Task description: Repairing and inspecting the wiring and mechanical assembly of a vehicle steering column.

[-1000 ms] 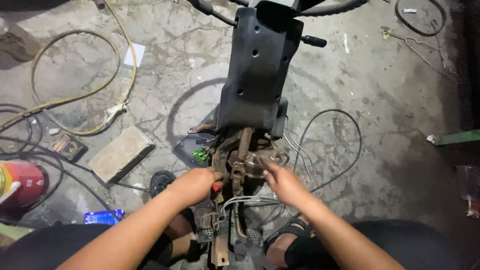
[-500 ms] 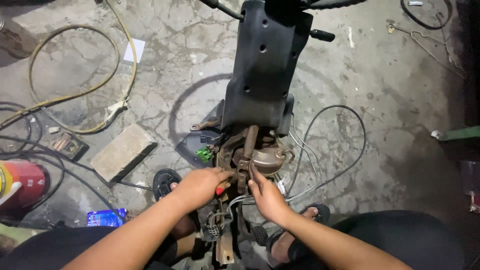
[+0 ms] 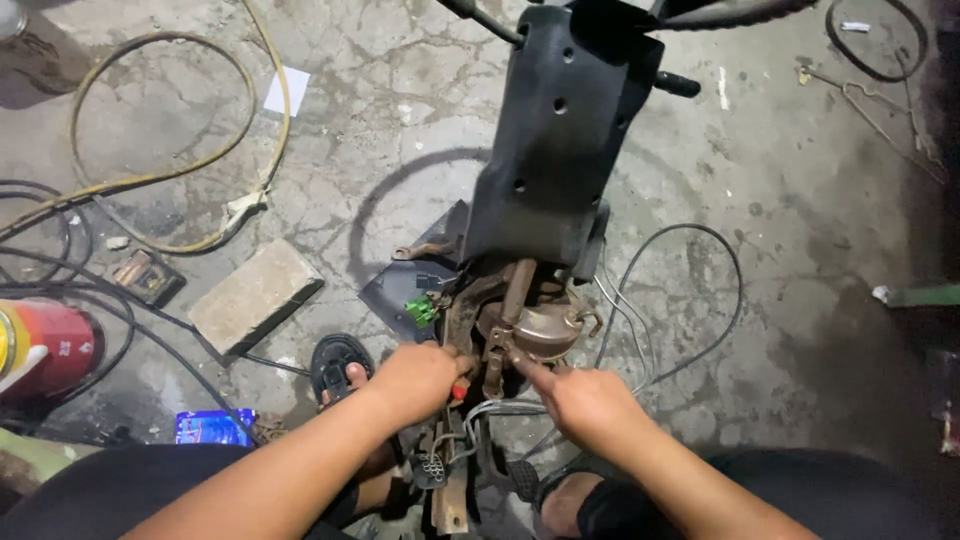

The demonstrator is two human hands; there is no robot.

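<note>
Person crouches over a stripped scooter frame (image 3: 560, 150) standing on the cracked concrete floor (image 3: 400, 120). Both hands work at the rusty bracket assembly (image 3: 490, 330) just below the black panel.

Left hand (image 3: 415, 380): fingers curled tight around a small tool with a red handle tip (image 3: 459, 392); the tool itself is mostly hidden, so I cannot tell what kind it is. The hand touches the left side of the rusty bracket.

Right hand (image 3: 585, 405): index finger (image 3: 528, 372) is extended and points up-left, its tip touching the base of the rusty upright arm beside the round brownish metal drum (image 3: 545, 330). The other fingers are folded in and hold nothing visible.

Key relation: the bracket lies directly ahead of both hands, between them. Its long axis runs roughly away from the person, in line with the frame. The right index tip is the nearer contact; the left hand sits just beside it, to the left.

Grey cables (image 3: 640, 300) loop out right of the drum. A green connector (image 3: 422, 308) sits left of the bracket. A sandalled foot (image 3: 340, 370) is below-left.

Versus the earlier frame: the hands have dropped slightly lower and moved apart, the right index is now stretched out rather than bunched with the rest, and the view has tipped so the frame sits higher in the picture.
</note>
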